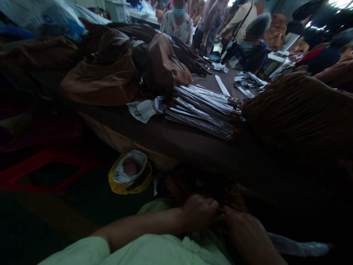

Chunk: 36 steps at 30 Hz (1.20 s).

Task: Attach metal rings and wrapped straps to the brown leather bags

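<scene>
My left hand (pixel 202 210) is closed in a fist-like grip low in the view, over my lap. Close against it, my right hand (pixel 239 221) is also closed, with the fingertips of both hands nearly meeting. What they pinch is too dark and small to make out. Just beyond the hands lies a dark brown fringed piece (pixel 178 186), partly hidden by them. A strap in clear plastic wrap (pixel 300 247) sticks out to the right from beneath my right forearm.
On the brown-covered table (pixel 176 136) lie a stack of plastic-wrapped straps (pixel 204 108), brown bags (pixel 102 79) and a brown fringed pile (pixel 298 114). A yellow-rimmed bin (pixel 116 187) and a red stool (pixel 41 162) stand left. Several people work behind.
</scene>
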### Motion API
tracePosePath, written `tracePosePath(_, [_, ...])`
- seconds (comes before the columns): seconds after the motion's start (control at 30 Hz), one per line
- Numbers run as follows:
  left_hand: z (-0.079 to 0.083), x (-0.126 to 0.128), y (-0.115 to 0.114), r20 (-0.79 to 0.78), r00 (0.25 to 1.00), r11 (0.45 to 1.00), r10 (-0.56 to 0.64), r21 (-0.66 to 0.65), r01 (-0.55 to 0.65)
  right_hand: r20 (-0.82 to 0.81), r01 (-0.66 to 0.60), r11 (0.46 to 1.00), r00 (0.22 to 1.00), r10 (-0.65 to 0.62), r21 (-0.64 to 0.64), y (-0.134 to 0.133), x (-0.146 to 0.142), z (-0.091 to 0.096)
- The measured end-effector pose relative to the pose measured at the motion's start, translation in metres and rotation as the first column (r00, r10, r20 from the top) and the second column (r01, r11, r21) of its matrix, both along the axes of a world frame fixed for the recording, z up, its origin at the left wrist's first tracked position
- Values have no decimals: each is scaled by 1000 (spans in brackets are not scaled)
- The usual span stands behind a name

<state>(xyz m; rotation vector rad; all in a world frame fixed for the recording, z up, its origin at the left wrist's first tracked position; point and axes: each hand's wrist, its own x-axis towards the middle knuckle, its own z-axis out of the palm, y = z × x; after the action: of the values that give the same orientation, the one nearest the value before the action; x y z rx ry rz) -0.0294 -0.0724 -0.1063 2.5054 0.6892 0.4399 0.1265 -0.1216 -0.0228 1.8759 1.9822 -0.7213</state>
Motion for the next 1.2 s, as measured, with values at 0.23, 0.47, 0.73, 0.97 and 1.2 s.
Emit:
tracePosePath(0.23, [-7,-2,12,345,928,982,-138,-74,174,-726,56,814,419,-545,-578,17,51,-24])
tracePosePath(0.47, [5,-15,16,182,973,883,141,-468,-41,-632,243,877,617,-469,-413,16,19,-38])
tracePosePath(0.73, [9,-11,17,163,983,916,81,-400,-9,-535,158,954,799,-275,-255,22,24,-4])
tracePosePath(0.97, [13,-6,16,-14,991,965,-137,-227,130,-586,29,790,655,-478,-613,55,48,-7])
tracePosePath(1.2, [10,-6,10,32,999,999,-1,-33,3,-555,39,753,652,-518,-657,75,55,-19])
